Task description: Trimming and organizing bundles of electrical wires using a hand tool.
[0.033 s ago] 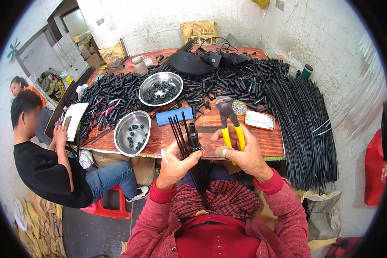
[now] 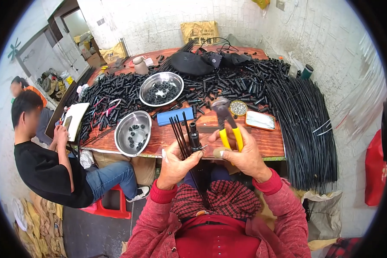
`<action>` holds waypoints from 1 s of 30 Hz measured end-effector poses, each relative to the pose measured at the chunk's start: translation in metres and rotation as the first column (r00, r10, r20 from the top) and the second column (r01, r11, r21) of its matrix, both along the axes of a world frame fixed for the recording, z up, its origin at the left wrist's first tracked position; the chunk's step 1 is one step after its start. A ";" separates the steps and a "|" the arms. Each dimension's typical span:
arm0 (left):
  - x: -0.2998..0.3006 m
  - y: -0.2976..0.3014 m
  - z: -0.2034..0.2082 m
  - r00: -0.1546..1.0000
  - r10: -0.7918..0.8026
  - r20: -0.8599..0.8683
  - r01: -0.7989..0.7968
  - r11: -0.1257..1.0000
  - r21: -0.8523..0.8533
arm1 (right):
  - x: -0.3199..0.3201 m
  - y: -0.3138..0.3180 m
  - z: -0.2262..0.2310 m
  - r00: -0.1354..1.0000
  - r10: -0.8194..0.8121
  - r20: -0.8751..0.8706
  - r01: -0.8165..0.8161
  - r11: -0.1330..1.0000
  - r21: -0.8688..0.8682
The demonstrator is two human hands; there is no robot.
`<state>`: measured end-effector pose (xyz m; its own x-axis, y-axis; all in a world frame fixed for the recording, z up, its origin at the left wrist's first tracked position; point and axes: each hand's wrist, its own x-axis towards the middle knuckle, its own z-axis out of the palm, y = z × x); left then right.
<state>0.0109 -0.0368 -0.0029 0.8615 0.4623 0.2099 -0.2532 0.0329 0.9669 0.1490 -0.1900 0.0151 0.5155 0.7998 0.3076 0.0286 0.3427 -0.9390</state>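
My left hand (image 2: 178,163) is closed around several thin black rods (image 2: 176,134) and a stepped black tube (image 2: 194,136). A short, thin metal wire (image 2: 204,146) sticks out sideways beside my left thumb, near the tube's lower end. Held in my right hand (image 2: 245,157) are pincers (image 2: 230,129) with yellow handles and dark jaws pointing up. Their handles are spread, and the jaws stay apart from the tube. A pale covering wraps the tip of my right thumb. The rods' lower ends run down over my checked apron (image 2: 221,195).
Two steel bowls, one farther back (image 2: 180,92) and one nearer (image 2: 120,144), hold small black rings. Black tubes (image 2: 241,84) heap across the table. Also there are a blue block (image 2: 175,116), a round tin (image 2: 238,108), a rectangular tin (image 2: 260,121) and long black rods (image 2: 307,137). A person (image 2: 47,167) sits at left.
The pincers and my right hand have shifted slightly left, and the pincers' jaws lean a little more to the left. My left hand keeps its hold on the rods and tube.
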 end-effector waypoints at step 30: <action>-0.006 0.001 -0.006 0.999 0.043 0.006 -0.042 0.998 -0.045 | 0.018 -0.054 0.033 0.756 0.288 0.588 0.051 0.870 -0.491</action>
